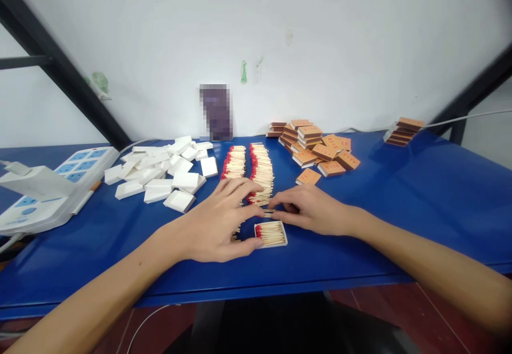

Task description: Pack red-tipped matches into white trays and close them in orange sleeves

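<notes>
A white matchbox tray (287, 235) filled with red-headed matches (272, 231) lies at the near middle of the table. My left hand (218, 218) is spread open, its thumb at the tray's lower left corner. Its index fingertip reaches the left end of a few loose matches (269, 212) just above the tray. At their right end, the thumb and index finger of my right hand (314, 211) are closed in a pinch. Beyond my hands run two long rows of matches, the right row (262, 170) and the left row (234, 162), partly covered by my left hand.
White inner trays (180, 201) form a loose pile at left, beside a power strip (60, 199). Orange matchboxes (324, 152) are heaped at back right; a small stack (404, 131) stands farther right. A blurred purple object (218, 113) leans on the wall. The blue table's front edge (280, 284) is close.
</notes>
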`<state>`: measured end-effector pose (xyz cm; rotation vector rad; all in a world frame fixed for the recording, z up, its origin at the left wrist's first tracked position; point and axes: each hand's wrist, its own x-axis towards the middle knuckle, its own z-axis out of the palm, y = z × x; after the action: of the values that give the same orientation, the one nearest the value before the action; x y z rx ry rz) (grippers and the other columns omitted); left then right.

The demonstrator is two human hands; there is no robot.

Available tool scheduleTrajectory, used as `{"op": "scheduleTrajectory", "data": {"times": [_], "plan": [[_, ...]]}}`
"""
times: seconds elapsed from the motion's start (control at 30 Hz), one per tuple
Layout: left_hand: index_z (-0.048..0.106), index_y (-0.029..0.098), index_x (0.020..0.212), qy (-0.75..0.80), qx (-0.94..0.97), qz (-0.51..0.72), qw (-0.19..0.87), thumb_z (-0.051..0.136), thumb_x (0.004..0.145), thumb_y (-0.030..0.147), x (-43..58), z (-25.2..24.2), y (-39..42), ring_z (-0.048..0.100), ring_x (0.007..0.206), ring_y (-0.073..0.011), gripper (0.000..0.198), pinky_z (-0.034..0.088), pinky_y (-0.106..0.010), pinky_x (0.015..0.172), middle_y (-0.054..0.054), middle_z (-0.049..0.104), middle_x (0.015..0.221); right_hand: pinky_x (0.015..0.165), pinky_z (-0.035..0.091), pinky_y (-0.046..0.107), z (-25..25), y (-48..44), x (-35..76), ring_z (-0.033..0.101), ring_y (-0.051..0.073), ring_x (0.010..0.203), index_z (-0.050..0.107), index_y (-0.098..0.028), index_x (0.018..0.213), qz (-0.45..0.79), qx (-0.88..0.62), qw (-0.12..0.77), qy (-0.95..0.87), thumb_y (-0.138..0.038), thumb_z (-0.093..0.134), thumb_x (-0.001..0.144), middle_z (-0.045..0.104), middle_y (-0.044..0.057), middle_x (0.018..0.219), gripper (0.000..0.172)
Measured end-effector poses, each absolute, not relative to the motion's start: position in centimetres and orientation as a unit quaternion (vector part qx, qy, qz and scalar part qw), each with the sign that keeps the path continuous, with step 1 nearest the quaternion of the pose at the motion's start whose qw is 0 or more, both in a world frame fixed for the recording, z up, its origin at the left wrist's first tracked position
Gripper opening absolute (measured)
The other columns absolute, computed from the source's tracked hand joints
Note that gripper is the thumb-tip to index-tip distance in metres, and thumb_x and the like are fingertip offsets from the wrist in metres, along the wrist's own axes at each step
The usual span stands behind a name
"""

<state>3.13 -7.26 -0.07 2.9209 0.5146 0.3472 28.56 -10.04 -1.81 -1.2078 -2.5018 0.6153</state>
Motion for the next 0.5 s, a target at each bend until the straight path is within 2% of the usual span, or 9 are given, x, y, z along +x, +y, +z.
{"op": "scheduleTrajectory", "data": {"times": [0.17, 0.4, 0.5], "plan": [[0.07, 0.019, 0.104, 0.152, 0.978, 0.113, 0.085, 0.067, 0.085, 0.05, 3.31, -0.01, -7.45, 0.045, 0.125, -0.0346, 0.037, 0.039, -0.054, 0.107, -0.015, 0.05, 0.135, 0.059, 0.031, 0.024, -1.78, -9.98, 28.57, 0.05, 0.012, 0.059, 0.071, -0.019, 0.105, 0.214, -0.42, 0.142, -0.871, -0.04, 0.057, 0.099, 0.062, -0.001, 0.071, 0.025], [0.07, 0.019, 0.099, 0.124, 0.98, 0.121, 0.1, 0.069, 0.081, 0.044, 3.31, -0.04, -7.64, 0.048, 0.122, -0.0341, 0.031, 0.04, -0.052, 0.106, -0.014, 0.054, 0.131, 0.057, 0.031, 0.024, -1.75, -9.96, 28.55, 0.049, 0.011, 0.058, 0.071, -0.019, 0.103, 0.216, -0.414, 0.135, -0.874, -0.044, 0.065, 0.093, 0.06, -0.003, 0.07, 0.027], [0.071, 0.02, 0.103, 0.121, 0.979, 0.124, 0.103, 0.071, 0.079, 0.046, 3.32, 0.04, -7.64, 0.049, 0.121, -0.0341, 0.036, 0.04, -0.052, 0.105, -0.014, 0.054, 0.131, 0.057, 0.031, 0.023, -1.76, -10.04, 28.5, 0.049, 0.011, 0.059, 0.071, -0.02, 0.103, 0.205, -0.412, 0.134, -0.877, -0.043, 0.067, 0.092, 0.06, -0.003, 0.071, 0.026]]}}
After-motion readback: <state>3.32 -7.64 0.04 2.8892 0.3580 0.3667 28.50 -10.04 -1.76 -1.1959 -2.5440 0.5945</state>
